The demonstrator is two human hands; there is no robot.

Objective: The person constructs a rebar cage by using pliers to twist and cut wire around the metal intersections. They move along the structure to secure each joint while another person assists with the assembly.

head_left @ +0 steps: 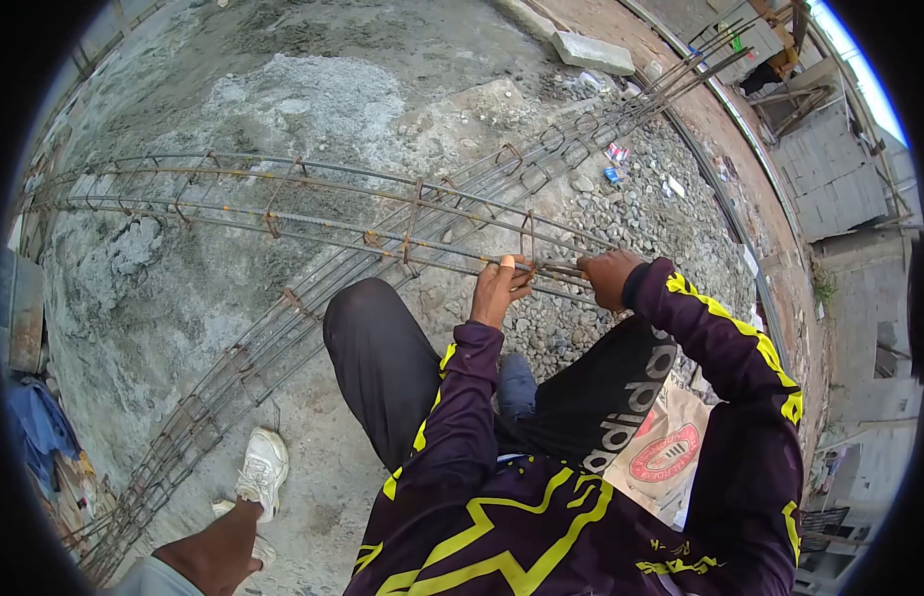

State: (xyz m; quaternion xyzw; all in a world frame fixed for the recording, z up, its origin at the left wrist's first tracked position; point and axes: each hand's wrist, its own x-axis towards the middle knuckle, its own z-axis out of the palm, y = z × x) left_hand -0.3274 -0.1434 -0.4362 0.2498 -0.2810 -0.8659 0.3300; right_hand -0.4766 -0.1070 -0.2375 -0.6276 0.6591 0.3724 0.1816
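Observation:
A long rebar cage [348, 230], with thin steel stirrups tied around several bars, stretches from the far left to my hands. My left hand [497, 291] is closed on one of its lower bars, just beside a square stirrup [528, 236]. At the right end of the cage my right hand [613, 278] is a fist with knuckles up, close to the bar ends. I cannot tell what it grips, as its fingers hide it. Beneath this cage, a second rebar cage [245, 363] runs diagonally across the ground.
Gravel [621, 219] lies around the cage ends. A concrete block [592, 54] sits at the back. At my right side is a printed sack [671, 447]. Another person's leg and white shoe [263, 473] are at lower left. Wooden sheds [840, 159] stand on the right.

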